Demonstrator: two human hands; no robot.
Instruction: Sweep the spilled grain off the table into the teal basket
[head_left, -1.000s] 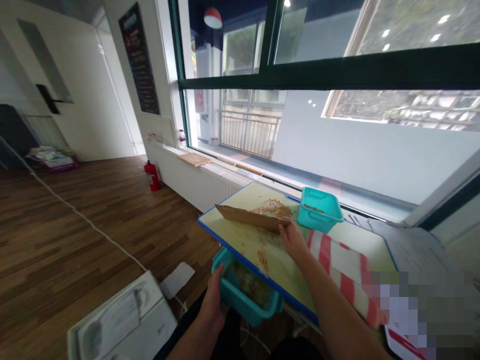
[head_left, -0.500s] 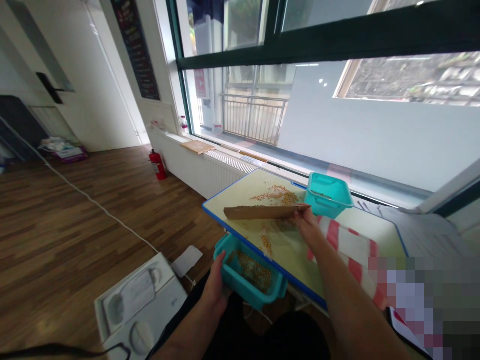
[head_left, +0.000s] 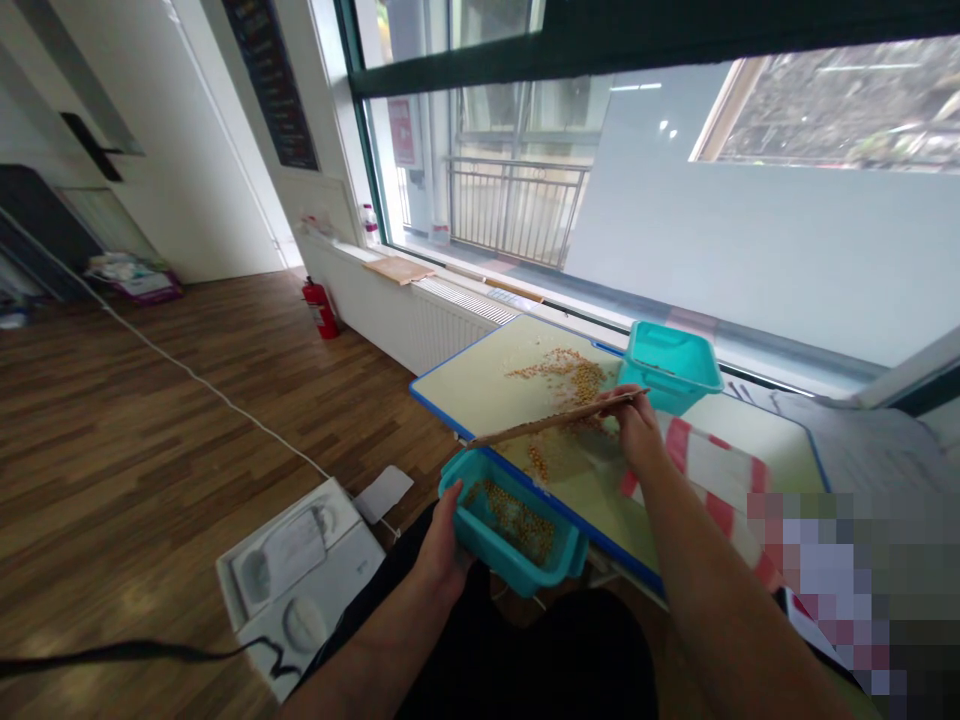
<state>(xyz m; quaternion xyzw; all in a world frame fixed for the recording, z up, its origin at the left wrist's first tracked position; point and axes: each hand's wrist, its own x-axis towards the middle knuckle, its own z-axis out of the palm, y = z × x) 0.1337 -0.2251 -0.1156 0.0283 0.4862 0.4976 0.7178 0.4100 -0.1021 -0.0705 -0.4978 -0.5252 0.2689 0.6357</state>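
My left hand (head_left: 444,545) grips the near-left side of a teal plastic bin (head_left: 517,575), thumb over its rim. Yellow kernels that look like corn (head_left: 517,520) lie in the bin, which sits just below the table's front edge. Between thumb and fingers, my right hand (head_left: 634,425) holds one end of a long strip of cardboard (head_left: 547,422). Its far end reaches the table's blue edge above the bin. More loose kernels (head_left: 581,375) are scattered on the cream tabletop (head_left: 480,380) behind the strip, and a small patch lies in front of it.
A second teal bin (head_left: 671,365) stands on the table by the window. A red-and-white striped bag or cloth (head_left: 709,465) lies under my right forearm. On the floor at left are a white moulded box (head_left: 300,570), a cable (head_left: 202,380) and a fire extinguisher (head_left: 320,308).
The cardboard strip has tilted, its left end dropping toward the table's front edge and its broad face turning away. My left hand still holds the bin. The camera view has shifted slightly.
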